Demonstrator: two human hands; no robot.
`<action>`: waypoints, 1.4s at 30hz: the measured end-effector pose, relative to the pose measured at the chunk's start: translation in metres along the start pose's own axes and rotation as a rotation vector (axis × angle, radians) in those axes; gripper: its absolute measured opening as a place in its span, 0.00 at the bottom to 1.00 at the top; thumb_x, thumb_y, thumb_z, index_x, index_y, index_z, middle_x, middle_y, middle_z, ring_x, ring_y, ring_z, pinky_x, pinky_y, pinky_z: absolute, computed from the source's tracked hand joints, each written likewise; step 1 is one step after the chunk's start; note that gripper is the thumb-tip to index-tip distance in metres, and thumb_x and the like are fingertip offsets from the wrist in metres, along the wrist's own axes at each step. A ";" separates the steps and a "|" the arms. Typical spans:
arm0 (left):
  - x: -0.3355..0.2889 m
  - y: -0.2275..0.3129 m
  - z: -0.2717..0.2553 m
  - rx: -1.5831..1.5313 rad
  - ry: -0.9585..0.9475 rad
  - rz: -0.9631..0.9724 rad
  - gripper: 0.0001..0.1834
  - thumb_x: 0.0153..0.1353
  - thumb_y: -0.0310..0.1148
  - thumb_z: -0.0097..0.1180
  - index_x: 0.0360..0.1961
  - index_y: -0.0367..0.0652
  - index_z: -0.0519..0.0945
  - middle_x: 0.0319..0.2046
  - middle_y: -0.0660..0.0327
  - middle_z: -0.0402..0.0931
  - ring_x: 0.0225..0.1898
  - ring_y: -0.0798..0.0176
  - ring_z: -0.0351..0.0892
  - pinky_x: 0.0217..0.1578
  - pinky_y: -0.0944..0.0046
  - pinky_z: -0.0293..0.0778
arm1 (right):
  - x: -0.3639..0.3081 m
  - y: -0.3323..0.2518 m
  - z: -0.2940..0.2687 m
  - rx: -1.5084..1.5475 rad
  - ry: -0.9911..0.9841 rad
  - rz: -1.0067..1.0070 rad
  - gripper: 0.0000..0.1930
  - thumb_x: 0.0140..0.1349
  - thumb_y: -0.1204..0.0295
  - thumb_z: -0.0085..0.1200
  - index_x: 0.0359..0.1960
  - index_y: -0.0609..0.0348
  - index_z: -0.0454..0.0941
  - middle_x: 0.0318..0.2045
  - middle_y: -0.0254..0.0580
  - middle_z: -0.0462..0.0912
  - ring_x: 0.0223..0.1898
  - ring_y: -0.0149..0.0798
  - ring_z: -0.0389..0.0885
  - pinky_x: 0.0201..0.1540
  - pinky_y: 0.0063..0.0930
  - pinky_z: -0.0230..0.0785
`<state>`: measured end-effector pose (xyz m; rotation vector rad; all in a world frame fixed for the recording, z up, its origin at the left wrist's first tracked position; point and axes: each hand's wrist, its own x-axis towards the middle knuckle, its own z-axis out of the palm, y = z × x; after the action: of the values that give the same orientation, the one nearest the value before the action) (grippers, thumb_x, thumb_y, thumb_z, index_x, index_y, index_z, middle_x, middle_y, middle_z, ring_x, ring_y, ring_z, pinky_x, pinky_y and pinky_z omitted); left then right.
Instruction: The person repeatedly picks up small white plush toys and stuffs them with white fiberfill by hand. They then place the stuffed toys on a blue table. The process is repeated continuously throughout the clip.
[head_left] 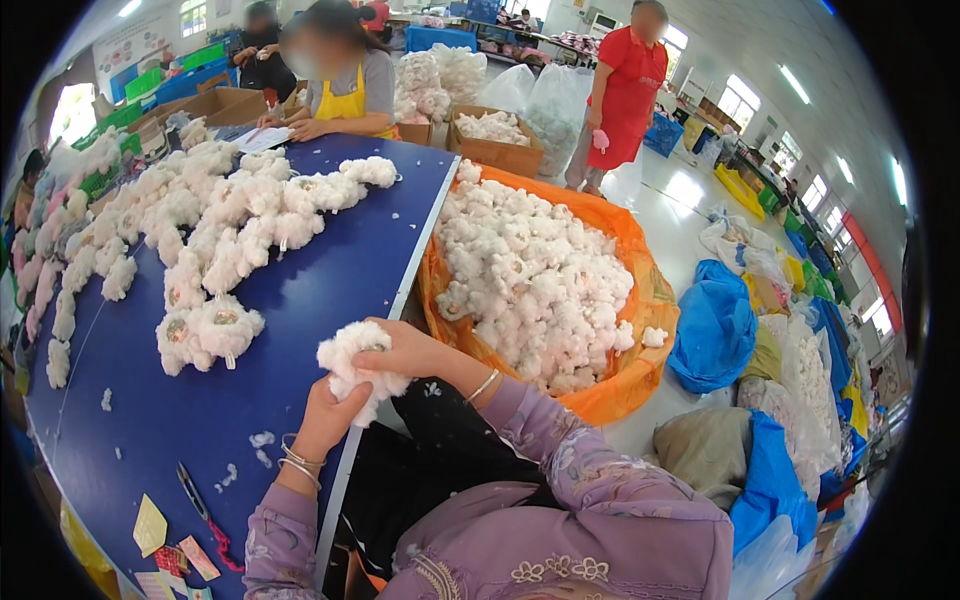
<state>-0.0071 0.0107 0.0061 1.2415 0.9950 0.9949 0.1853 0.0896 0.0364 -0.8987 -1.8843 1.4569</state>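
A fluffy white plush toy (346,350) is held between my two hands over the near right edge of the blue table (340,245). My left hand (333,408) grips its lower side, with the thumb pressed against the plush. From the right, my right hand (408,354) closes round the toy, thumb on its front. Part of the toy is hidden behind my fingers. Similar plush toys (215,335) lie heaped on the table beyond. Many more white plush pieces (530,270) fill a large orange bag (655,300) standing right of the table.
Scissors (192,490) with red-wrapped handles, paper tags (150,525) and fluff tufts (262,440) lie on the table's near left. A person in a yellow apron (345,105) sits at its far side; another in red (630,90) stands beyond the bag. Blue sacks (712,330) line the right.
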 end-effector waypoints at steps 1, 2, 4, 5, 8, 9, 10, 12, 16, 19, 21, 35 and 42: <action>0.000 0.002 0.001 0.005 -0.006 0.050 0.14 0.63 0.31 0.58 0.48 0.35 0.77 0.34 0.64 0.80 0.32 0.72 0.79 0.33 0.69 0.76 | 0.004 -0.002 -0.002 -0.022 -0.012 -0.002 0.25 0.56 0.56 0.64 0.47 0.62 0.76 0.43 0.44 0.82 0.46 0.36 0.79 0.51 0.31 0.70; 0.000 0.006 0.005 0.005 -0.006 0.099 0.14 0.63 0.30 0.58 0.48 0.35 0.77 0.34 0.63 0.80 0.32 0.71 0.80 0.32 0.68 0.78 | 0.009 -0.001 -0.006 -0.125 -0.054 -0.034 0.27 0.57 0.57 0.65 0.53 0.60 0.74 0.45 0.38 0.80 0.47 0.30 0.76 0.51 0.28 0.70; 0.003 0.004 0.004 0.004 -0.042 0.177 0.19 0.61 0.28 0.58 0.53 0.37 0.73 0.41 0.59 0.78 0.34 0.68 0.80 0.34 0.66 0.79 | 0.012 0.004 -0.013 -0.115 0.066 -0.066 0.26 0.56 0.60 0.66 0.52 0.61 0.75 0.44 0.38 0.81 0.46 0.30 0.78 0.50 0.29 0.71; 0.004 0.003 0.008 -0.110 -0.001 0.156 0.25 0.59 0.26 0.58 0.58 0.37 0.67 0.46 0.58 0.76 0.37 0.67 0.80 0.37 0.66 0.78 | 0.009 -0.006 -0.021 -0.169 0.141 -0.058 0.24 0.56 0.63 0.66 0.52 0.62 0.75 0.43 0.38 0.82 0.44 0.30 0.79 0.48 0.29 0.73; 0.011 0.001 0.009 -0.114 -0.058 0.162 0.22 0.64 0.26 0.55 0.58 0.37 0.66 0.45 0.55 0.77 0.35 0.70 0.79 0.38 0.70 0.75 | 0.009 0.012 -0.070 0.516 0.428 -0.162 0.24 0.65 0.56 0.55 0.56 0.60 0.73 0.44 0.40 0.82 0.40 0.34 0.81 0.40 0.29 0.76; 0.009 -0.001 0.004 -0.109 -0.063 0.122 0.19 0.64 0.26 0.55 0.55 0.36 0.68 0.42 0.57 0.78 0.34 0.71 0.79 0.37 0.71 0.75 | 0.019 -0.018 -0.066 0.921 0.610 -0.330 0.27 0.68 0.54 0.49 0.61 0.60 0.66 0.48 0.45 0.80 0.36 0.35 0.80 0.35 0.28 0.75; 0.008 -0.003 0.004 -0.115 -0.096 0.093 0.16 0.65 0.27 0.55 0.53 0.36 0.71 0.39 0.59 0.79 0.33 0.71 0.78 0.36 0.71 0.75 | 0.010 -0.013 -0.091 1.084 0.336 -0.418 0.28 0.69 0.54 0.47 0.63 0.60 0.62 0.53 0.49 0.78 0.34 0.35 0.79 0.31 0.27 0.72; 0.006 -0.001 0.007 -0.073 -0.090 0.081 0.13 0.65 0.28 0.55 0.48 0.35 0.74 0.35 0.61 0.80 0.31 0.72 0.78 0.35 0.72 0.75 | 0.018 -0.017 -0.080 0.966 0.353 -0.398 0.28 0.69 0.52 0.45 0.62 0.58 0.63 0.51 0.48 0.79 0.31 0.34 0.78 0.30 0.26 0.71; 0.003 0.003 0.007 -0.037 -0.112 0.081 0.10 0.66 0.30 0.55 0.44 0.35 0.77 0.32 0.62 0.80 0.29 0.73 0.77 0.32 0.73 0.74 | 0.063 -0.024 -0.019 0.197 0.094 0.036 0.19 0.61 0.59 0.59 0.49 0.58 0.76 0.39 0.40 0.83 0.30 0.30 0.79 0.32 0.22 0.70; 0.002 0.000 0.006 -0.051 -0.114 0.072 0.10 0.66 0.30 0.54 0.44 0.34 0.77 0.32 0.63 0.79 0.30 0.73 0.76 0.33 0.73 0.74 | 0.108 -0.040 0.030 -0.106 -0.040 -0.117 0.17 0.57 0.63 0.63 0.43 0.61 0.79 0.35 0.39 0.84 0.34 0.32 0.80 0.38 0.24 0.72; 0.003 -0.001 0.006 -0.067 -0.119 0.074 0.10 0.66 0.30 0.54 0.44 0.34 0.77 0.32 0.63 0.79 0.30 0.73 0.76 0.33 0.72 0.74 | 0.138 -0.045 0.059 -0.287 -0.081 -0.305 0.22 0.55 0.61 0.65 0.46 0.63 0.77 0.41 0.42 0.82 0.42 0.37 0.79 0.45 0.29 0.72; 0.008 -0.011 0.004 0.070 -0.179 0.096 0.09 0.64 0.28 0.55 0.40 0.34 0.80 0.29 0.65 0.79 0.29 0.73 0.76 0.32 0.73 0.72 | 0.178 -0.014 0.109 -0.788 -0.063 -0.476 0.33 0.45 0.65 0.66 0.56 0.55 0.70 0.49 0.50 0.76 0.45 0.58 0.78 0.47 0.44 0.74; 0.013 -0.003 0.002 -0.224 0.239 0.184 0.11 0.66 0.28 0.53 0.47 0.38 0.71 0.37 0.62 0.76 0.28 0.73 0.75 0.26 0.73 0.70 | 0.125 -0.018 0.023 0.393 0.140 -0.094 0.24 0.58 0.64 0.56 0.53 0.67 0.73 0.45 0.47 0.82 0.43 0.41 0.83 0.46 0.33 0.76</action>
<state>-0.0016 0.0227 0.0021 1.0570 0.9321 1.3854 0.0894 0.1724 0.0546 -0.6928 -1.4489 1.5876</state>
